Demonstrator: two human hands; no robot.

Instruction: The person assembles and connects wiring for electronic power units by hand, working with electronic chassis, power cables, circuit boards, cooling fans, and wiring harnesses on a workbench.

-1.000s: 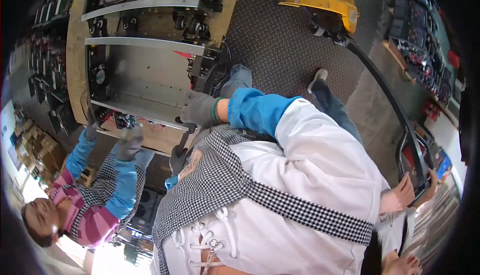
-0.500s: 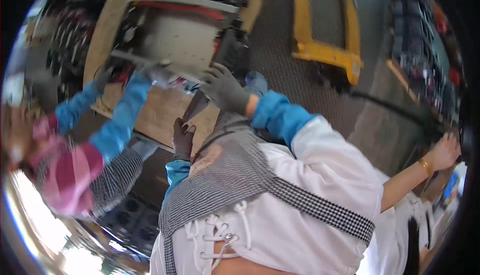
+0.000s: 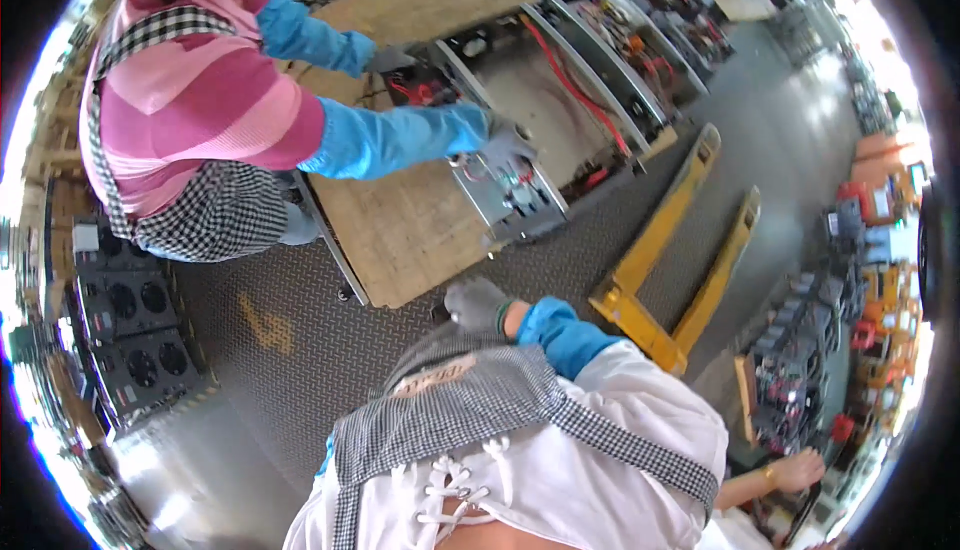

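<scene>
The left hand is out of view; in my judgement, the step in hand is standing off the near corner of the wooden table [image 3: 400, 225]. The right hand [image 3: 478, 305], gloved, is near that corner, fingers curled together, whether on anything I cannot tell; touching the open metal chassis [image 3: 518, 88] would call for reaching across the near edge. Toward the table's right end, its long axis slants from far edge to near edge, front end unclear

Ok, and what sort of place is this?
Probably a workshop for electronic equipment: an open metal chassis with wiring lies on a wooden board, a yellow pallet jack stands nearby, and black units with round, fan-like faces sit at left.
</scene>
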